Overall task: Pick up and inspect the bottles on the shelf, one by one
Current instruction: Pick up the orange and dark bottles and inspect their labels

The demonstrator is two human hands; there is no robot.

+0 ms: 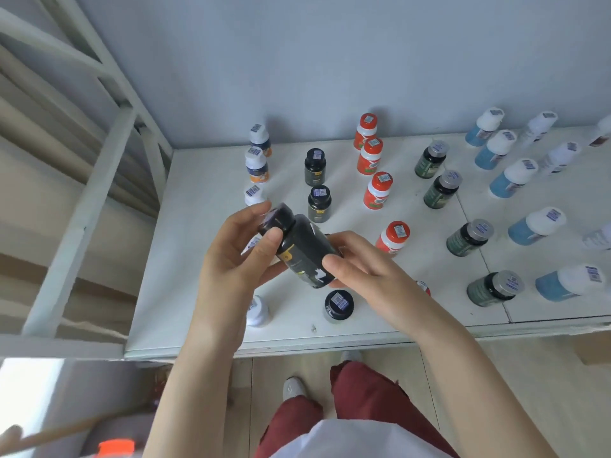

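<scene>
Against a pale wall [330, 61] — white shelf [198, 233], bottles [377, 190] in rows

Cannot read the label on the black bottle [302, 256]: motion-smeared, cap sticker likewise. Behind the left hand [231, 257], only scraps of a white-capped bottle [254, 242] between the fingers. Behind the right hand [360, 269], just a sliver of a red-capped bottle [424, 287]. Cut by the right edge: an upper pale bottle [602, 135] and a lower pale bottle [599, 239]. Barcode stickers [338, 300] too small to read. At the bottom edge, a blurred orange object [116, 448], cut off, unidentifiable.
</scene>
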